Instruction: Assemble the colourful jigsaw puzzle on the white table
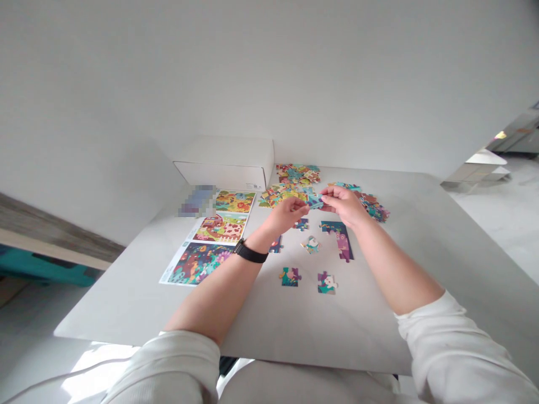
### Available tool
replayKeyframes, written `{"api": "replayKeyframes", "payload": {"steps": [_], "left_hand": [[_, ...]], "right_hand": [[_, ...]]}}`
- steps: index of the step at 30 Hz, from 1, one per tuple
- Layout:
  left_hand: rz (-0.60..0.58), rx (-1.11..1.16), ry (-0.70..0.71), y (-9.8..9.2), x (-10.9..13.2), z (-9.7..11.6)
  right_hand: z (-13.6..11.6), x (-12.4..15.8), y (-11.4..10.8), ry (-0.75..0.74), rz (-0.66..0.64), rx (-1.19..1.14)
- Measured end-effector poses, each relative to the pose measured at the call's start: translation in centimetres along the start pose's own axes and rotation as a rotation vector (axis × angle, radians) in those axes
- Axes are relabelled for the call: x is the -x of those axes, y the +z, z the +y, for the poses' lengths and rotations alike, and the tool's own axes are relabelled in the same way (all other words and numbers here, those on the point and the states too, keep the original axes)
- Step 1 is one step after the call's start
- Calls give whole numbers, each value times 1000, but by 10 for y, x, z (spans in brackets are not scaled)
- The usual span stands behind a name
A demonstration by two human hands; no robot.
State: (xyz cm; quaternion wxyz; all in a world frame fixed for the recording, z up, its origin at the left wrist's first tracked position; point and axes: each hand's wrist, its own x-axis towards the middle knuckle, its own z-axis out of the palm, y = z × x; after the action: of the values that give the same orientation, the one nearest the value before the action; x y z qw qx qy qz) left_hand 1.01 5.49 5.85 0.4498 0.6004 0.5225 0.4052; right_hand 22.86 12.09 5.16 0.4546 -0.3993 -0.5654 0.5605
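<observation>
1. Left grip (288, 214): fingers bent, frame centre; hold cannot be told.
2. Right grip (345, 205): fingertips at blue piece (315, 200), frame centre; closure cannot be told.
3. Loose pieces (289, 277): on worktop (366, 320), below centre.
4. Sheet (221, 219): left of centre.
5. Box (221, 173): above sheet.

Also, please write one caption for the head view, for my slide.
Left hand and right hand over puzzle pieces, beside a printed picture sheet.

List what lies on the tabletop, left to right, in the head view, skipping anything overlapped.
Three-picture sheet → teal-and-pink puzzle piece → white-animal puzzle piece → purple-and-red puzzle pile.
</observation>
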Motion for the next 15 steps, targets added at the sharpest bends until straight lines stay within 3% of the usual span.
{"api": "replayKeyframes", "payload": {"steps": [6, 10, 15], "left_hand": [[33, 178, -12, -5, -1, 5], [43, 148, 23, -5, -1, 6], [-25, 85, 39, -2, 3, 13]], "right_hand": [[-6, 21, 9, 32, 5, -19], [-6, 35, 8, 49, 14, -20], [-6, 52, 6, 15, 43, -24]]}}
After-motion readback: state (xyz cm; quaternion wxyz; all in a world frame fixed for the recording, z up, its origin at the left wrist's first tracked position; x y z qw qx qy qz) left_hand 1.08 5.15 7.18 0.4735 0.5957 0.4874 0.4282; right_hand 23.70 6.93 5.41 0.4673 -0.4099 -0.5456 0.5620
